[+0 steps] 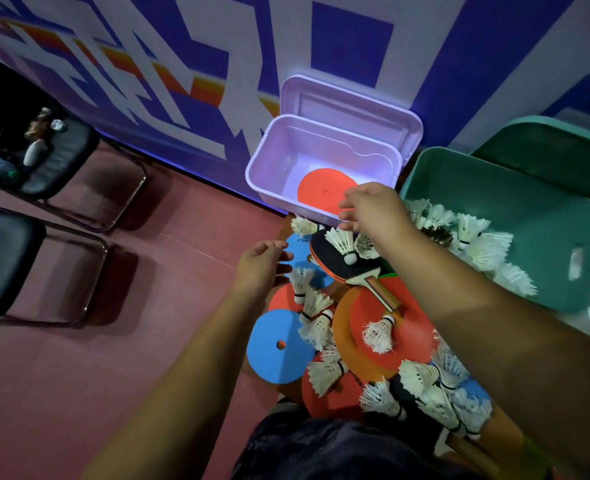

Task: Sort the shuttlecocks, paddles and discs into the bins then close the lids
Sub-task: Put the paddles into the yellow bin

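A pile of white shuttlecocks (340,244), flat foam discs and paddles lies on the floor in front of me. A red disc (316,188) lies inside the open lilac bin (265,157). My right hand (373,209) hovers over that bin's near rim with relaxed fingers, holding nothing. My left hand (262,268) is open, fingertips touching a blue disc (298,251) at the pile's far left. A black-faced paddle (335,261) lies between my hands with a shuttlecock on it. The teal bin (542,223) on the right holds several shuttlecocks.
Both bins stand against a blue and white patterned wall, lids (349,109) tipped back. Two black chairs (54,157) stand on the red floor to the left. Another blue disc (276,344) and an orange-red paddle (390,327) lie nearer me.
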`<action>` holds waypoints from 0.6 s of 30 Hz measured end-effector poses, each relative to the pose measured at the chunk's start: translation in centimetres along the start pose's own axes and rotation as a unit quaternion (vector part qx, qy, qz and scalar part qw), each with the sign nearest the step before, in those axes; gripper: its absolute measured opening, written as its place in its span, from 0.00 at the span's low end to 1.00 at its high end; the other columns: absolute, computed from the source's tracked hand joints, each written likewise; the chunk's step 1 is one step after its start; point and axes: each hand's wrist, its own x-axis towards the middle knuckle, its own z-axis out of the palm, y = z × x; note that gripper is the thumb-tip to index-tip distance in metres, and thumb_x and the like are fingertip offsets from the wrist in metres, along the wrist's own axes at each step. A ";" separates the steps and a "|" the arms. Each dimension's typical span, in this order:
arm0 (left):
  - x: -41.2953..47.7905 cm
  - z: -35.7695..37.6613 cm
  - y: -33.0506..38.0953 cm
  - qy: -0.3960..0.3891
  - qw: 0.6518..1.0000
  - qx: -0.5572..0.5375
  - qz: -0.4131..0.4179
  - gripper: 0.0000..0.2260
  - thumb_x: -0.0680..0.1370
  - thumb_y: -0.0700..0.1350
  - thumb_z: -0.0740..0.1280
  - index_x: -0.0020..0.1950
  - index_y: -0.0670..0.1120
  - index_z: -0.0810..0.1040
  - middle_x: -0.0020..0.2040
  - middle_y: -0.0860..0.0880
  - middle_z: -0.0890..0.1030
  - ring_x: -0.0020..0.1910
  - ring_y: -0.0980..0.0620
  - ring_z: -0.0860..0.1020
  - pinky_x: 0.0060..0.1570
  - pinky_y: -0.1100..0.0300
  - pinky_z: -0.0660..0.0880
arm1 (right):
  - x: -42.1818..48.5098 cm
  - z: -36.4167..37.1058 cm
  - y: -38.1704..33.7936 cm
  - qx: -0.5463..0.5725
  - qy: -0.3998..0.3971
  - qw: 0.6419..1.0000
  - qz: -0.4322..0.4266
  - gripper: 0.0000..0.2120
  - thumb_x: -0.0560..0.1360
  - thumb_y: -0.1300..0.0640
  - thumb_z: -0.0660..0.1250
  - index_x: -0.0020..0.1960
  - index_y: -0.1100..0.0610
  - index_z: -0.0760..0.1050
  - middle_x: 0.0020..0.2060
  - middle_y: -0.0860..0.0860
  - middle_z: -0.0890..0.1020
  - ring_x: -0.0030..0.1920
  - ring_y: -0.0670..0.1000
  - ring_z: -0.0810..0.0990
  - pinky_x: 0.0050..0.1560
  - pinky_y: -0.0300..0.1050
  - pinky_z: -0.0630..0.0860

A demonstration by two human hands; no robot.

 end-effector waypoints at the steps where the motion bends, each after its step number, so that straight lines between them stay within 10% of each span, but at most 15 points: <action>1: -0.2 0.3 -0.2 0.000 1.000 0.006 0.002 0.08 0.85 0.43 0.64 0.57 0.43 0.82 0.44 0.47 0.85 0.37 0.51 0.81 0.40 0.55 0.78 | -0.9 -0.5 0.5 -0.009 -0.003 1.000 -0.009 0.08 0.83 0.62 0.61 0.52 0.57 0.79 0.48 0.60 0.85 0.36 0.54 0.83 0.46 0.58 0.85; 18: -5.5 -3.1 -10.3 0.114 0.980 0.166 -0.009 0.03 0.73 0.39 0.69 0.46 0.45 0.78 0.37 0.47 0.74 0.40 0.48 0.71 0.38 0.57 0.67 | -12.8 -6.5 11.6 -0.132 -0.102 0.985 -0.054 0.11 0.82 0.61 0.61 0.52 0.50 0.81 0.41 0.47 0.86 0.33 0.45 0.81 0.37 0.50 0.80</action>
